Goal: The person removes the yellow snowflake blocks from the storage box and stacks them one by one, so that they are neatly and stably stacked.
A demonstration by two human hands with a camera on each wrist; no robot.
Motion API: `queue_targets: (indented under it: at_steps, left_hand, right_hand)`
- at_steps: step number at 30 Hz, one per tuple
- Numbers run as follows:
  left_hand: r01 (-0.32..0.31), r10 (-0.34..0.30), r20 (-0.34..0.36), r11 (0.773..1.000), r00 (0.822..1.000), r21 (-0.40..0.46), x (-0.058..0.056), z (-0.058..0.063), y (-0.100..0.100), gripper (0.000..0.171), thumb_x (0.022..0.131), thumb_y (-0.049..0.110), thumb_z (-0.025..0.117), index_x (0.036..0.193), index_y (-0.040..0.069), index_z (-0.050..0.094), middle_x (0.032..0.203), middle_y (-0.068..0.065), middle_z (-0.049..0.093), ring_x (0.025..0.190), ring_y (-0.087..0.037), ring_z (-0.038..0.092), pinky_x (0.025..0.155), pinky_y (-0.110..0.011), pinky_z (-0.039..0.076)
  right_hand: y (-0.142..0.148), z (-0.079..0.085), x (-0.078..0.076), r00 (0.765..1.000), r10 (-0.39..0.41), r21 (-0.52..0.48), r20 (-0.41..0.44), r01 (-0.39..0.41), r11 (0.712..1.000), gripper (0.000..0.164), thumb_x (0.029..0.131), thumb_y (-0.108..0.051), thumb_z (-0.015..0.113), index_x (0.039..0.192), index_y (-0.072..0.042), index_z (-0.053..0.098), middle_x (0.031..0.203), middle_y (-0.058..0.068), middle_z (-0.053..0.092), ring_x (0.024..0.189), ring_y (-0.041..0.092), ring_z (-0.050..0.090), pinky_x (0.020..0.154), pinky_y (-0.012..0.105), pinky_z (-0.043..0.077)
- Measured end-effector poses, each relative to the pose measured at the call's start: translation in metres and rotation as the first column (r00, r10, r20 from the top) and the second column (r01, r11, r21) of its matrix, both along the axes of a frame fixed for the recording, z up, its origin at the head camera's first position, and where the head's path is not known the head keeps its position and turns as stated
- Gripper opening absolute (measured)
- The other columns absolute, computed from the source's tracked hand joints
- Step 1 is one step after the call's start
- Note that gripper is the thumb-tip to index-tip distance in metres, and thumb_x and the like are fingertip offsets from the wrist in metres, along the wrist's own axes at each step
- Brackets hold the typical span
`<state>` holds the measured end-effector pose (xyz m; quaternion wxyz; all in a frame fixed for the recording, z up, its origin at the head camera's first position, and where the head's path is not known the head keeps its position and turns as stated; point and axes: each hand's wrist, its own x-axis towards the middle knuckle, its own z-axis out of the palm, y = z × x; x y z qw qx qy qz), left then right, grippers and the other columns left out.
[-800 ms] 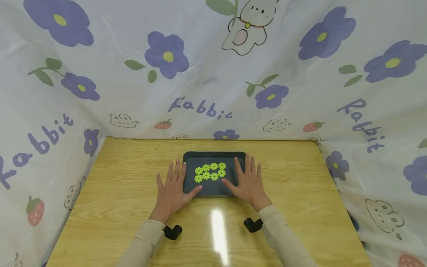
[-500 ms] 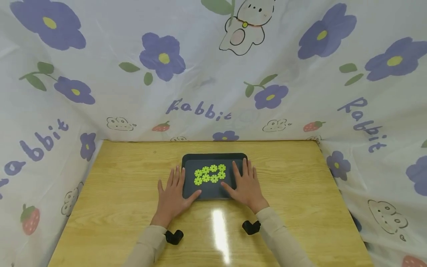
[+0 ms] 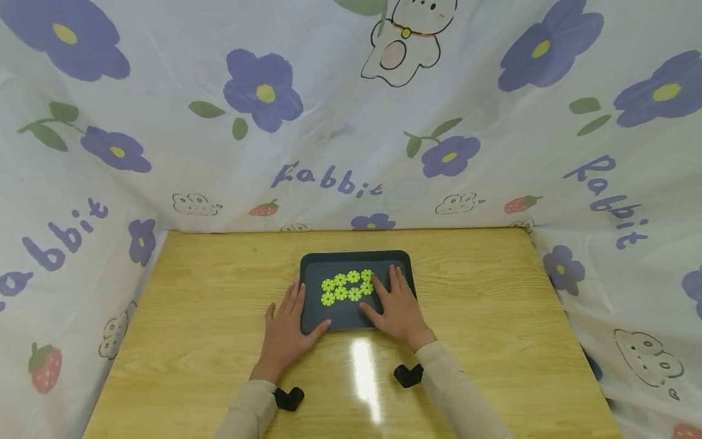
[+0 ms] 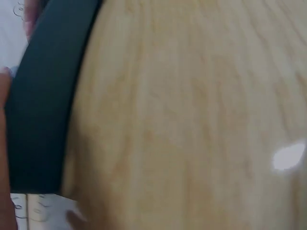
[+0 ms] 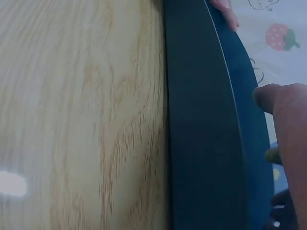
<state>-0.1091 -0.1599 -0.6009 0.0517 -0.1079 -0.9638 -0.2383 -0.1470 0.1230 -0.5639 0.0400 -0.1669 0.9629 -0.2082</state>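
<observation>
1. Left hand (image 3: 286, 332), thumb and fingers spread, lies along the left side of the dark tray (image 3: 351, 317).
2. Right hand (image 3: 400, 314), also spread, overlaps its right part, index fingertip beside the green discs (image 3: 341, 294).
3. Tray: probably light, stiff, smooth; best gripped by left and right rims. It sits far on the table (image 3: 192, 335), long axis left to right.

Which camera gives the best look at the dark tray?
The head view: it shows the dark tray from above, nearly whole, with parts covered by the left hand and right hand. The left wrist view shows just a blurred outer wall; the right wrist view, an outer wall and a strip of the inside.
</observation>
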Motion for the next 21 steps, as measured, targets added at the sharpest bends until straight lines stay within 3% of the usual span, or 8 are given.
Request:
queue_targets:
  at_steps: [4,9,13,21]
  left_hand:
    - [0.012,-0.008,-0.071,0.998,0.997,0.055,0.001,-0.010,0.001,0.102,0.091,0.061,0.070,0.164,0.004,0.027,0.172,-0.014,0.020,0.153,-0.031,0.032,0.113,-0.066,0.028]
    - [0.026,-0.008,-0.127,0.990,0.992,0.142,0.002,-0.020,0.002,0.096,0.092,0.053,0.074,0.163,0.004,0.031,0.171,-0.012,0.021,0.149,-0.032,0.038,0.112,-0.059,0.033]
    - [0.029,0.000,-0.154,0.982,0.988,0.186,0.004,-0.027,0.002,0.092,0.092,0.048,0.076,0.162,0.004,0.034,0.171,-0.008,0.022,0.147,-0.033,0.042,0.111,-0.058,0.035]
    - [0.021,0.012,-0.149,0.976,0.989,0.217,0.002,-0.033,0.002,0.092,0.092,0.045,0.076,0.163,0.007,0.032,0.172,-0.002,0.021,0.148,-0.031,0.040,0.113,-0.055,0.034]
  right_hand:
    - [-0.005,-0.005,-0.005,0.999,0.026,-0.155,-0.030,-0.030,0.987,0.059,0.104,-0.039,0.063,0.149,-0.001,0.054,0.160,0.033,0.033,0.149,0.048,0.031,0.114,0.065,0.036]
    - [-0.010,-0.012,-0.012,0.991,0.024,-0.228,-0.135,-0.054,0.972,0.040,0.097,-0.015,0.075,0.131,0.003,0.067,0.134,0.023,0.059,0.124,0.040,0.057,0.103,0.058,0.048]
    - [-0.012,-0.017,-0.015,0.992,0.007,-0.227,-0.124,-0.035,0.973,0.039,0.095,-0.014,0.077,0.129,0.002,0.069,0.122,0.017,0.064,0.112,0.034,0.061,0.096,0.054,0.052]
    - [-0.015,-0.025,-0.020,0.996,-0.042,-0.219,-0.082,0.023,0.975,0.041,0.093,-0.015,0.080,0.126,0.006,0.071,0.116,0.017,0.064,0.105,0.033,0.063,0.090,0.049,0.055]
